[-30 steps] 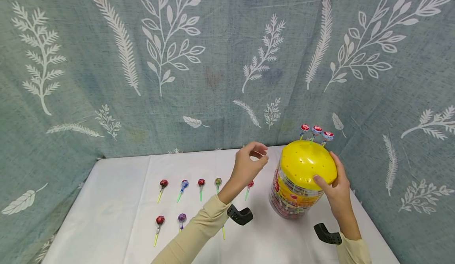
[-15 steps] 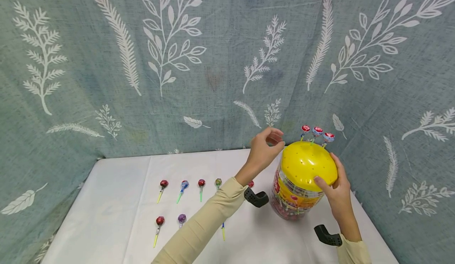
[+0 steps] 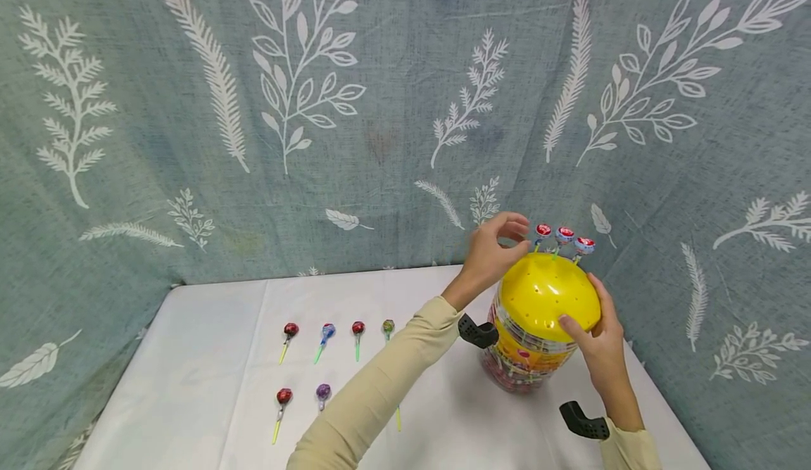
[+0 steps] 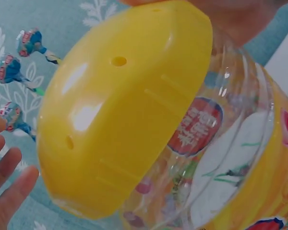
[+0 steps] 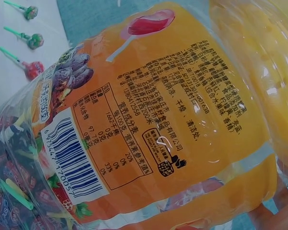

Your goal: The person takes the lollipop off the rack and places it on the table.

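A large clear lollipop jar with an orange label stands on the table, tilted in the head view. Its domed yellow lid is pierced with small holes. Three wrapped lollipops stick up from the lid's far side. My right hand grips the jar at the lid, thumb on top and fingers round the right side. Close beside the leftmost upright lollipop is my left hand, its fingers loosely bent; in the left wrist view a fingertip overlaps that lollipop's head. Wrapped sweets fill the jar's lower part.
Several lollipops lie in two rows on the white tablecloth, among them a red one and a purple one. My left sleeve hides others. A patterned grey-green curtain hangs behind the table.
My left hand has moved right and away from me, from above the table to the upright lollipops. The right hand and the jar stay in place.
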{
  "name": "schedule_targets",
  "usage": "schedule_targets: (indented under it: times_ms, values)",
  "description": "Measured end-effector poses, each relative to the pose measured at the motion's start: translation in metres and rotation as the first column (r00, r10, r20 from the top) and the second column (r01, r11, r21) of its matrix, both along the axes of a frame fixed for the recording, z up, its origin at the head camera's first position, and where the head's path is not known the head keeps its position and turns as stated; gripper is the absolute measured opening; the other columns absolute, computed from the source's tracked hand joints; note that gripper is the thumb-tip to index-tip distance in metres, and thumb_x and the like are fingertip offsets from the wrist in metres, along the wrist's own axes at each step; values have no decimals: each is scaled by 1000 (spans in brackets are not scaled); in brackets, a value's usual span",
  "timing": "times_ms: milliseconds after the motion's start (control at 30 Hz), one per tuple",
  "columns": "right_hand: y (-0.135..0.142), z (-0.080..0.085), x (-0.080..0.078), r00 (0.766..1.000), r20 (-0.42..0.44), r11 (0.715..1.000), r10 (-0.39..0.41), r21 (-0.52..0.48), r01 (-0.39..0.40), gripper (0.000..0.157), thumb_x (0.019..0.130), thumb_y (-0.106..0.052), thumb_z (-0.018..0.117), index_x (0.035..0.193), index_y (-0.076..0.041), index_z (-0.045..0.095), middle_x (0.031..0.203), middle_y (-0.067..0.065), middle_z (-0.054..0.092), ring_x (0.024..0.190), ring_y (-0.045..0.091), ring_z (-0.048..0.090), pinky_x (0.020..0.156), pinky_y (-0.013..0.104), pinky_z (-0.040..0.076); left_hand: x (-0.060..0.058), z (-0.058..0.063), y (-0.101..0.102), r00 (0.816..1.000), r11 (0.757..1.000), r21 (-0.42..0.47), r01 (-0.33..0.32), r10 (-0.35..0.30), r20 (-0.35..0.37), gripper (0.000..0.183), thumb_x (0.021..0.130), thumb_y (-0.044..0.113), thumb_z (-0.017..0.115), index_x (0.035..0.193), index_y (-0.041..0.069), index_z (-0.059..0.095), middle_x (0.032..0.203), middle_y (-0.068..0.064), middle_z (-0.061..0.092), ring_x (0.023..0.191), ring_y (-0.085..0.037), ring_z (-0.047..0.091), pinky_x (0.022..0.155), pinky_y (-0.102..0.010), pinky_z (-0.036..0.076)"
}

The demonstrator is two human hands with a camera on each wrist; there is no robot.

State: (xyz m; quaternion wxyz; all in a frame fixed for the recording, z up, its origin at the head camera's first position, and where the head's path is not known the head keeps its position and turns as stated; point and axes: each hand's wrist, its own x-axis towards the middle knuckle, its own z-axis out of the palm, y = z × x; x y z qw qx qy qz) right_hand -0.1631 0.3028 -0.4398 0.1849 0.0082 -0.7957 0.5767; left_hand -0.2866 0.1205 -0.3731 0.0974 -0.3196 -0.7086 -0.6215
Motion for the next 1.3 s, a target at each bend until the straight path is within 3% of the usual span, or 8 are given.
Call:
schedule_targets:
  times_ms: [167,333,433,700,933,1300]
  values:
    - [1,0,0,1000,0,1000,-1,6,1,76,91,-9,62,151,-26,19,135,1,37,107,11,47,85,10,43,-3,3,11,999,999,-26,46,-45,19,36,86,4,66,121,10,56,112,-10,63,96,-19,63,76,-18,50]
    - [1,-1,-1,1000,-7,1000,4,4,-4,76,91,-8,62,151,-25,18,136,0,37,108,11,47,86,10,43,6,14,10,995,996,-30,90,-88,43,36,87,0,62,122,2,54,113,-19,62,97,-28,63,77,-18,50]
    - [1,-1,-1,1000,-11,1000,4,-2,-4,76,90,-8,62,151,-24,19,136,0,37,108,12,47,86,10,43,8,16,11,995,996,-33,88,-86,55,34,88,-1,61,121,2,54,108,-20,64,92,-25,64,75,-18,51]
    - [1,-3,-2,1000,0,1000,13,-14,-13,77,91,-8,61,151,-27,18,138,3,35,109,12,47,86,10,43,-12,-8,26,998,998,-61,36,-33,46,31,89,3,62,117,15,56,97,-6,66,81,-9,61,73,-17,50]
    - [2,-4,-1,1000,-6,1000,10,-9,-10,76,91,-8,61,151,-30,18,137,3,36,108,12,48,86,11,43,-14,-11,31,1000,999,-38,23,-23,0,31,89,1,61,117,10,56,92,-7,66,81,-6,59,73,-16,50]
    - [4,-5,-2,1000,18,1000,-19,-24,19,77,90,-10,63,151,-28,19,138,4,37,108,13,48,86,11,44,-9,11,28,998,997,71,12,-7,-65,33,91,3,60,121,12,52,91,-5,64,81,-8,59,68,-20,53]
